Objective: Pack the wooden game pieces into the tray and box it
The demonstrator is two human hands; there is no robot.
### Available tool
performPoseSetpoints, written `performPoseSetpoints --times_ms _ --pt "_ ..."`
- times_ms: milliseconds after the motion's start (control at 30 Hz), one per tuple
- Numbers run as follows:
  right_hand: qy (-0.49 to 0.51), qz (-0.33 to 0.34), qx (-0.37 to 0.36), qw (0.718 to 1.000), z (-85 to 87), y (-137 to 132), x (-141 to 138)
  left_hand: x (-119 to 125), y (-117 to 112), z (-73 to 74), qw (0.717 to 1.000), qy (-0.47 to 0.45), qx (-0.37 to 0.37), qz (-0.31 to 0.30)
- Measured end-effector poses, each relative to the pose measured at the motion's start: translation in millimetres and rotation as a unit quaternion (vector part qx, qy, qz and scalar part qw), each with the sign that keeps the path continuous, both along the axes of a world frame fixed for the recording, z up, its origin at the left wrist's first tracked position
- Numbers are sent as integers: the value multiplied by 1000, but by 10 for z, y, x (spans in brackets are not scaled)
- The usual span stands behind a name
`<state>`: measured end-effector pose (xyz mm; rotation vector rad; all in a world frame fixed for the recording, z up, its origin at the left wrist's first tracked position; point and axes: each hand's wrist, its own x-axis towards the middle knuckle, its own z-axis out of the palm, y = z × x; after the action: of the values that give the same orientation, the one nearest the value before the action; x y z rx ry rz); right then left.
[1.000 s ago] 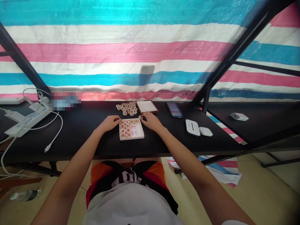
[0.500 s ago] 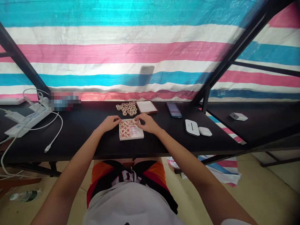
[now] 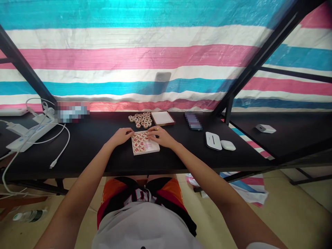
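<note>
A shallow white box (image 3: 153,148) lies on the black table in front of me, partly filled with round Chinese chess pieces (image 3: 136,145) in rows, marked with red characters. My left hand (image 3: 121,136) pinches the box at its far left corner, thumb and fingers drawn together. Over the far right part of the box is my right hand (image 3: 162,137), fingers stretched out and apart, fingertips touching pieces in the third column. Those fingers hide part of the box's right side. Beyond the box, several loose chess pieces (image 3: 140,119) lie in a cluster.
An open box lid (image 3: 163,118) lies beside the loose pieces. Farther right are a blurred phone (image 3: 193,121), a white flat device (image 3: 213,141) and a white case (image 3: 228,145). A power strip (image 3: 32,135) with white cables occupies the left. A striped sheet (image 3: 129,58) hangs behind the table.
The piece that my right fingers pinched now sits in the box's third column, below the top one. My right fingers have spread and shifted slightly left. My left hand stays put.
</note>
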<state>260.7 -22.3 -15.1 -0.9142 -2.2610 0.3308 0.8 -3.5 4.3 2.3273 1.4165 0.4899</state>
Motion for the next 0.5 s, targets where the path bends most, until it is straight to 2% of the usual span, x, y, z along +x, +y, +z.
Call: performPoseSetpoints --times_ms 100,167,267,367,500 --pt "40 -64 11 997 -53 85 62 -3 9 -11 1000 -7 0 -3" --pt "23 -87 6 996 -103 158 98 -3 13 -21 1000 -7 -1 -1" --pt "-47 -78 8 996 -168 252 111 -2 12 -31 1000 -4 0 2" --pt "-110 -33 18 993 -190 308 86 1 9 -37 1000 -6 1 5" --pt "-148 -23 19 989 -197 347 66 5 17 -43 1000 -6 2 4"
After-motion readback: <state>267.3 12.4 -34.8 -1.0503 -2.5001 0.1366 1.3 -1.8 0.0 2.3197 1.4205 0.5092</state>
